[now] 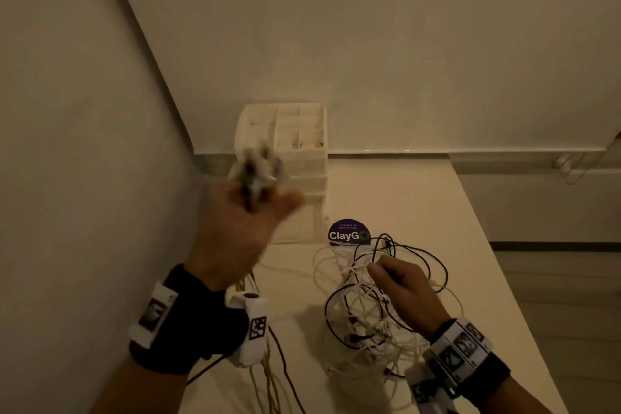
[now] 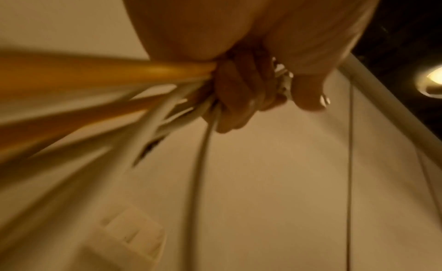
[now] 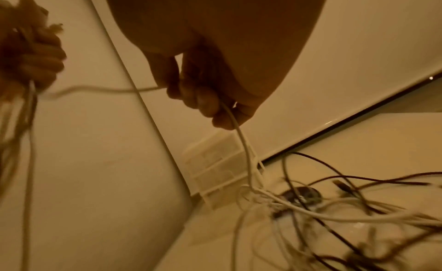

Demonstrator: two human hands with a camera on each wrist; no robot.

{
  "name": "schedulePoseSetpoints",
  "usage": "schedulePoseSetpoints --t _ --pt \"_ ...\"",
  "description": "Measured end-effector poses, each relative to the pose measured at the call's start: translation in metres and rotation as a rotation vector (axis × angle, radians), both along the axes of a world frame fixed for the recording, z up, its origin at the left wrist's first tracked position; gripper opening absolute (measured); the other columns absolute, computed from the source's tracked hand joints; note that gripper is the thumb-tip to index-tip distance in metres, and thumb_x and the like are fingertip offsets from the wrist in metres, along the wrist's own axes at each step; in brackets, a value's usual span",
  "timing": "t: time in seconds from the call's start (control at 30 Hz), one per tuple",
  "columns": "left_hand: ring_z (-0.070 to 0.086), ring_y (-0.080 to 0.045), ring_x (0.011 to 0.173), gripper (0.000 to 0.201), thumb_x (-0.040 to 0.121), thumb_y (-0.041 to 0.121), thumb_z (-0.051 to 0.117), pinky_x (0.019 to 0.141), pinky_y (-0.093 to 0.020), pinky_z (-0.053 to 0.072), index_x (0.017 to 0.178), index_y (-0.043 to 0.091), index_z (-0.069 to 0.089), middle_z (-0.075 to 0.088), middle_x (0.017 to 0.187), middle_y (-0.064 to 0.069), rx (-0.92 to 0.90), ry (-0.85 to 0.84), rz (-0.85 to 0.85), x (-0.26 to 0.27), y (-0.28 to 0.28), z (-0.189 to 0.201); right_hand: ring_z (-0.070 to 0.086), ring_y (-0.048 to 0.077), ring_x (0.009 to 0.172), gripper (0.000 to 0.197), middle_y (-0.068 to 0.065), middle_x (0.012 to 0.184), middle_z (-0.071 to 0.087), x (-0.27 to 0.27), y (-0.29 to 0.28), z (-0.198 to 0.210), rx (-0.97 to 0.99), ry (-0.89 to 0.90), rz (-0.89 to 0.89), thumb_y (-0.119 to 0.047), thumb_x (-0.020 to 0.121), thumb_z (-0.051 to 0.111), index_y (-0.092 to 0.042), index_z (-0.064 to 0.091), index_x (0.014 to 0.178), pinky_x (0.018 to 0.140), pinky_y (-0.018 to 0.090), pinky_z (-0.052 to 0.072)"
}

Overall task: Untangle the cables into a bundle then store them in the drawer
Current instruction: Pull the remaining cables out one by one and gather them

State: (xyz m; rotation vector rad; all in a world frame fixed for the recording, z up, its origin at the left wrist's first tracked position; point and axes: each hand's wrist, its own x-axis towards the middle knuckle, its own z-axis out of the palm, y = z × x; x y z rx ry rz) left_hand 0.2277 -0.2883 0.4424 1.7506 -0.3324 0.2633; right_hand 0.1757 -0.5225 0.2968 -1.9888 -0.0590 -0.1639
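Observation:
A tangle of white and black cables (image 1: 376,306) lies on the white table (image 1: 420,198). My left hand (image 1: 242,208) is raised in front of the drawer unit and grips a bunch of cable ends (image 1: 258,168), blurred by motion; the strands hang down from the fist (image 2: 239,97). My right hand (image 1: 396,282) hovers over the tangle and pinches one white cable (image 3: 241,142) that runs down into the pile. The white drawer unit (image 1: 295,158) stands at the back against the wall, its drawers shut as far as I can see.
A round dark "ClayGo" sticker (image 1: 349,233) sits on the table in front of the drawer unit. A wall (image 1: 84,144) runs close along the left. The table's right edge (image 1: 504,245) drops to the floor. Loose strands trail off the front edge (image 1: 268,380).

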Motion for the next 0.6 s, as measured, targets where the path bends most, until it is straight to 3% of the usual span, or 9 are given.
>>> schedulePoseSetpoints --t 0.07,0.13,0.2,0.27,0.33,0.4,0.5,0.6 --pt "0.038 0.002 0.047 0.017 0.067 0.039 0.082 0.051 -0.013 0.035 0.07 0.032 0.066 0.051 0.049 0.019 0.208 0.053 -0.128 -0.01 -0.021 -0.012 0.034 0.004 0.051 0.044 -0.006 0.053 0.037 0.002 0.008 0.024 0.032 -0.056 -0.017 -0.035 0.092 0.058 -0.009 0.042 0.06 0.053 0.019 0.03" --pt "0.037 0.001 0.046 0.02 0.072 0.035 0.082 0.051 -0.012 0.033 0.089 0.035 0.071 0.053 0.05 0.024 0.285 0.069 -0.269 -0.019 -0.041 -0.029 0.031 0.005 0.051 0.041 -0.007 0.052 0.035 0.006 0.017 0.052 0.086 -0.096 -0.007 -0.018 0.095 0.058 -0.005 0.043 0.059 0.052 0.019 0.028" --pt "0.05 0.005 0.053 0.026 0.077 0.028 0.08 0.056 -0.013 0.04 0.101 0.03 0.072 0.06 0.059 0.025 0.279 0.068 -0.305 -0.018 -0.051 -0.039 0.032 0.005 0.051 0.04 -0.006 0.053 0.038 0.008 0.021 0.077 0.16 -0.104 0.052 -0.02 0.097 0.055 -0.002 0.049 0.062 0.053 0.02 0.029" --pt "0.064 0.007 0.072 0.02 0.081 0.02 0.076 0.066 -0.017 0.05 0.1 0.028 0.073 0.07 0.077 0.023 0.247 0.01 -0.289 -0.012 -0.051 -0.042 0.034 0.007 0.051 0.04 -0.005 0.054 0.04 0.01 0.02 0.092 0.221 -0.056 0.109 -0.027 0.096 0.052 -0.007 0.053 0.062 0.053 0.022 0.031" --pt "0.063 0.01 0.076 0.021 0.082 0.017 0.074 0.068 -0.012 0.048 0.092 0.036 0.069 0.068 0.078 0.028 0.281 -0.086 -0.274 -0.004 -0.045 -0.039 0.035 0.01 0.051 0.037 -0.005 0.056 0.042 0.008 0.014 0.097 0.275 0.002 0.149 -0.024 0.099 0.05 -0.012 0.058 0.065 0.053 0.023 0.031" --pt "0.059 0.015 0.071 0.025 0.083 0.015 0.074 0.065 -0.005 0.041 0.089 0.038 0.065 0.064 0.07 0.033 0.316 -0.153 -0.231 0.003 -0.039 -0.03 0.034 0.011 0.051 0.036 -0.003 0.055 0.041 0.004 0.009 0.095 0.312 0.025 0.166 -0.022 0.1 0.048 -0.01 0.062 0.069 0.052 0.022 0.031" --pt "0.056 0.019 0.063 0.007 0.083 0.01 0.07 0.063 0.0 0.037 0.091 0.011 0.07 0.062 0.058 0.018 0.128 -0.125 -0.044 0.018 -0.028 -0.011 0.034 0.012 0.052 0.035 0.001 0.055 0.039 0.002 0.006 0.083 0.297 0.019 0.153 -0.028 0.096 0.047 -0.008 0.061 0.072 0.052 0.022 0.03" --pt "0.056 0.018 0.062 0.011 0.084 0.018 0.072 0.064 -0.006 0.042 0.092 0.011 0.069 0.062 0.073 0.017 0.03 -0.18 0.169 0.033 -0.007 0.004 0.034 0.014 0.052 0.035 0.002 0.055 0.039 0.002 -0.001 0.065 0.278 0.016 0.108 -0.028 0.096 0.047 -0.008 0.06 0.07 0.052 0.024 0.03"
